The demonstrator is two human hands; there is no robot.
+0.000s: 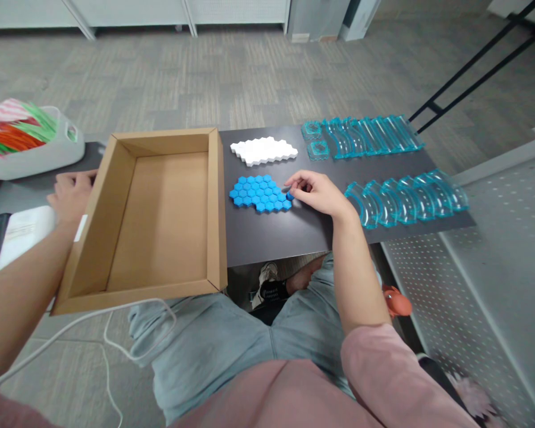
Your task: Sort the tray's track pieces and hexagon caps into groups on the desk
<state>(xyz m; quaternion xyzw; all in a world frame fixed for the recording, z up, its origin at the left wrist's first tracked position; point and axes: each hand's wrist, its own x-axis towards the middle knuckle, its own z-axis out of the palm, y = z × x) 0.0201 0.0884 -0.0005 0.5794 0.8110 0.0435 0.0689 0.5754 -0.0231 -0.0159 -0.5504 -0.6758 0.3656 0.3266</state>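
My right hand rests on the dark table, fingers pinched on a small blue hexagon piece at the right edge of a blue hexagon cluster. A white hexagon cluster lies just beyond it. My left hand is curled against the left outer wall of an empty cardboard box; what it grips is hidden by the box wall.
Two rows of clear turquoise curved track pieces lie on the table's right side, one far, one near. A grey bin with colourful strips stands at the left. A white perforated shelf borders the right. A white cable hangs below.
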